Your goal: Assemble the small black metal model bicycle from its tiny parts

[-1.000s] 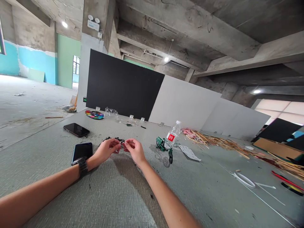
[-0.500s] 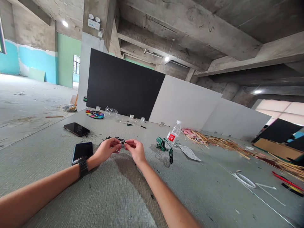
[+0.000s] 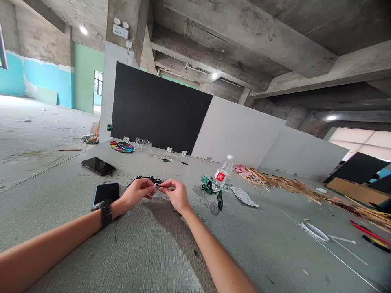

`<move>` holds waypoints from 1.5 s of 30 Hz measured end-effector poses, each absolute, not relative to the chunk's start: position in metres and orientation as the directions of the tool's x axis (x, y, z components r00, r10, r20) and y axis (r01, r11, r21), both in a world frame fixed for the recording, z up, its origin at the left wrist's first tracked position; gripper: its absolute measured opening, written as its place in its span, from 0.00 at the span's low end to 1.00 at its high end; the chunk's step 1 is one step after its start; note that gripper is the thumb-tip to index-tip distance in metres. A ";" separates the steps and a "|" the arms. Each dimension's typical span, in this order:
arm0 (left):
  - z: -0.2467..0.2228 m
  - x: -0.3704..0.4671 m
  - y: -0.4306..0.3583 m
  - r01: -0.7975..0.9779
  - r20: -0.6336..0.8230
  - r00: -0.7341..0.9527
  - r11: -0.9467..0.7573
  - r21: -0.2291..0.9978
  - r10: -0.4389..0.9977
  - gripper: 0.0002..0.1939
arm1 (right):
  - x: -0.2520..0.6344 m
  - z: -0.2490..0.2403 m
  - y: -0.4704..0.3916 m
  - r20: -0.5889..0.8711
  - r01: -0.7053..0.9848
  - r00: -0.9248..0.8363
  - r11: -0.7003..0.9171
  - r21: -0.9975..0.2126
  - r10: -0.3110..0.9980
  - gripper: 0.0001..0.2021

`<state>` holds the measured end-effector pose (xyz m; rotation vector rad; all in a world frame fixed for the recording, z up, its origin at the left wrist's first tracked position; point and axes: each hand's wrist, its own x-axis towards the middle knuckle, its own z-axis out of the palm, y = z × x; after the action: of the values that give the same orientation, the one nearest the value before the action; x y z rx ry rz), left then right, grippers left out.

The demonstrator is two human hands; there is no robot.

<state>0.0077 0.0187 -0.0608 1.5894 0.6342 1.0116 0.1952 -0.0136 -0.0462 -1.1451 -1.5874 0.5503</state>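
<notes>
My left hand (image 3: 139, 193), with a dark watch on its wrist, pinches one side of a small shiny part (image 3: 157, 186). From the other side, the thumb and finger of my right hand (image 3: 176, 194) close on the same part. Its exact shape is too small to make out. Just behind the fingers, thin black pieces (image 3: 148, 178) lie on the grey table (image 3: 137, 252). To the right of my right hand stands a green model (image 3: 207, 185) with a black wheel, near a clear bottle (image 3: 224, 169) with a red label.
Two phones, one (image 3: 98, 166) farther back and one (image 3: 106, 193) by my left wrist, lie at the left. A paint palette (image 3: 122, 147) and clear plastic (image 3: 143, 144) are at the back. Right are a paper sheet (image 3: 243, 196), wood strips (image 3: 275, 182) and a white coil (image 3: 314, 231).
My right hand has shifted very slightly to the right, and the fingertips have changed position a little around the small part. The things on the table look unmoved.
</notes>
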 end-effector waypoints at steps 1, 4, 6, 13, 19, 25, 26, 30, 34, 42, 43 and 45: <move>-0.059 0.007 0.018 -0.106 0.276 0.500 -0.259 0.960 0.821 0.17 | 0.198 -0.043 -0.014 0.481 0.418 -0.026 0.447 -0.791 0.876 0.10; -0.057 0.006 0.018 -0.070 0.297 0.504 -0.304 0.950 0.811 0.17 | 0.205 -0.037 -0.016 0.438 0.455 -0.175 0.467 -0.759 0.882 0.17; -0.057 0.006 0.019 -0.037 0.329 0.502 -0.360 0.932 0.800 0.17 | 0.208 -0.036 -0.016 0.399 0.475 -0.253 0.473 -0.742 0.881 0.18; -0.060 0.006 0.019 0.082 0.342 0.576 -0.469 0.880 0.743 0.15 | 0.205 -0.038 -0.018 0.434 0.523 -0.256 0.501 -0.690 0.864 0.10; -0.059 0.008 0.017 -0.015 0.328 0.527 -0.377 0.926 0.784 0.16 | 0.203 -0.037 -0.018 0.411 0.417 -0.257 0.484 -0.770 0.875 0.12; -0.065 0.010 0.020 0.007 0.252 0.481 -0.291 0.957 0.840 0.17 | 0.196 -0.049 -0.012 0.414 0.461 -0.165 0.441 -0.770 0.895 0.12; -0.065 0.010 0.020 0.017 0.238 0.475 -0.279 0.960 0.847 0.17 | 0.195 -0.049 -0.013 0.428 0.475 -0.160 0.450 -0.756 0.889 0.13; -0.064 0.009 0.019 0.012 0.223 0.476 -0.260 0.966 0.851 0.18 | 0.192 -0.047 -0.016 0.540 0.547 -0.234 0.569 -0.614 0.808 0.12; -0.059 0.009 0.016 -0.054 0.195 0.487 -0.194 0.980 0.851 0.20 | 0.190 -0.045 -0.019 0.594 0.604 -0.289 0.624 -0.495 0.751 0.12; -0.060 0.007 0.017 -0.177 0.099 0.409 -0.028 0.984 0.907 0.20 | 0.184 -0.042 -0.022 0.609 0.480 0.030 0.523 -0.704 0.792 0.11; -0.060 0.006 0.017 -0.189 0.098 0.400 -0.023 0.982 0.911 0.20 | 0.185 -0.041 -0.023 0.597 0.467 0.059 0.506 -0.725 0.800 0.10; -0.060 0.005 0.018 -0.202 0.097 0.391 -0.018 0.979 0.915 0.21 | 0.186 -0.041 -0.023 0.565 0.450 0.067 0.481 -0.753 0.822 0.10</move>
<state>0.0048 0.0185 -0.0605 1.2747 0.7386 1.0303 0.1863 -0.0228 -0.0408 -1.1377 -1.5661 0.4012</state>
